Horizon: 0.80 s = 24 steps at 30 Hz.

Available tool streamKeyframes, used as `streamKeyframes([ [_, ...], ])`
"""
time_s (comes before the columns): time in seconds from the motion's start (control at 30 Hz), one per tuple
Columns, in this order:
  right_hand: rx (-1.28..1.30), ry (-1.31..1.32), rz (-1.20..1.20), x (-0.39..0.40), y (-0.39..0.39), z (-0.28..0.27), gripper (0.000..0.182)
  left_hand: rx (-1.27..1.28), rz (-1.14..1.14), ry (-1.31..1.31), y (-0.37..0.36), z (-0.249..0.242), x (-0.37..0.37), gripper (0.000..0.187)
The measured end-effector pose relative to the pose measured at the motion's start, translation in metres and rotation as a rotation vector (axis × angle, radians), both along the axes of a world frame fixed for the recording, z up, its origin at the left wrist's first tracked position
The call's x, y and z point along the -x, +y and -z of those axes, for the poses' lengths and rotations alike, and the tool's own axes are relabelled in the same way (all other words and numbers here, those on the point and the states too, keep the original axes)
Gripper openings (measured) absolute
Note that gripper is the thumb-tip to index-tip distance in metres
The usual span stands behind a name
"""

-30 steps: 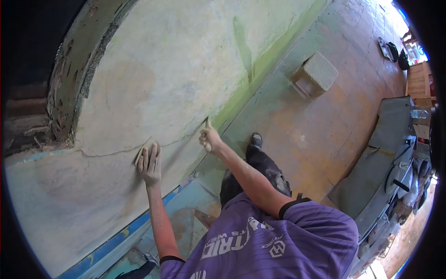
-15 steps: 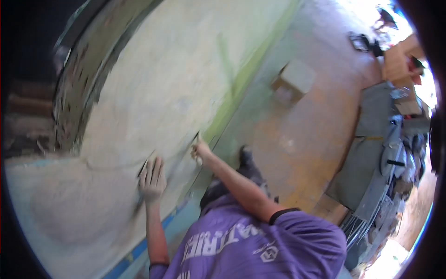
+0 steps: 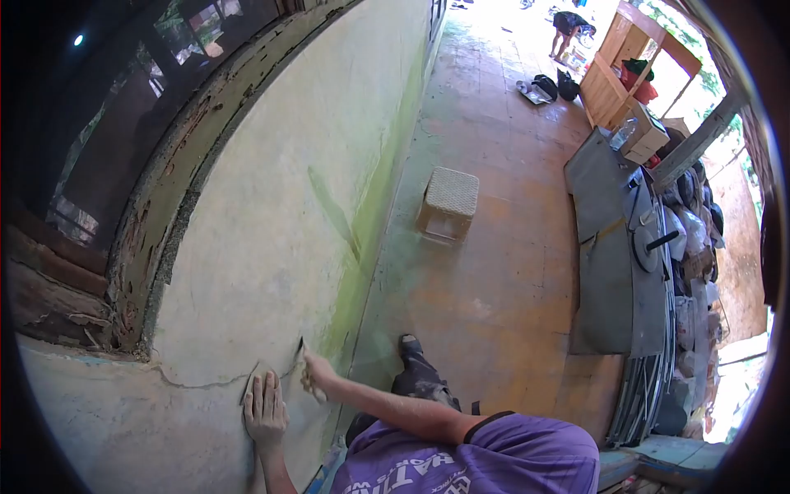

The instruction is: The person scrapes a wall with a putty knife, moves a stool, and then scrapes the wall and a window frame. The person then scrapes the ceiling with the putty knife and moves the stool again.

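Note:
The pale wall [image 3: 247,239] has a thin crack [image 3: 197,385] running across its lower part. Against the wall, my left hand [image 3: 267,410] presses a thin flat plate [image 3: 248,384] with its fingers extended side by side; most of the plate is hidden under them. To the right, my right hand [image 3: 316,375] is closed around a small scraper [image 3: 301,342], whose dark tip points up at the wall beside the crack's right end. A pale handle end shows below the fist. The two hands are close but apart.
A woven-top stool [image 3: 452,191] stands on the tiled floor [image 3: 510,272]. At the right are a grey cabinet [image 3: 609,247], boxes [image 3: 646,136] and bags. A worn window frame [image 3: 156,206] borders the wall at left. Far off, a person [image 3: 568,29] bends over.
The view has shifted and sharpened, so the wall, stool and both hands sit lower in the picture. My right hand with the scraper is closer to my left hand, which still presses the plate.

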State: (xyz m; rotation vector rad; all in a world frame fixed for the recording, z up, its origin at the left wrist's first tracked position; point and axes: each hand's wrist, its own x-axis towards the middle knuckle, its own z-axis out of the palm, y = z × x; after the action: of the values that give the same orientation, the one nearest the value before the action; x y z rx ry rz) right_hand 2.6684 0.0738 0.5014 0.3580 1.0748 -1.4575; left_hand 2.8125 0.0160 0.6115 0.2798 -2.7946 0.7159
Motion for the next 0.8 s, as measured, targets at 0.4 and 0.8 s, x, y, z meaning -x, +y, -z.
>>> streamKeyframes([
  [0.4,-0.018,0.023,-0.025,-0.015,-0.011,0.071,0.039,0.01,0.046,0.008,-0.003,0.002,0.0,0.037],
  [0.8,-0.031,0.08,-0.012,-0.017,-0.003,0.086,0.037,0.035,0.027,0.027,-0.001,0.001,0.0,0.036],
])
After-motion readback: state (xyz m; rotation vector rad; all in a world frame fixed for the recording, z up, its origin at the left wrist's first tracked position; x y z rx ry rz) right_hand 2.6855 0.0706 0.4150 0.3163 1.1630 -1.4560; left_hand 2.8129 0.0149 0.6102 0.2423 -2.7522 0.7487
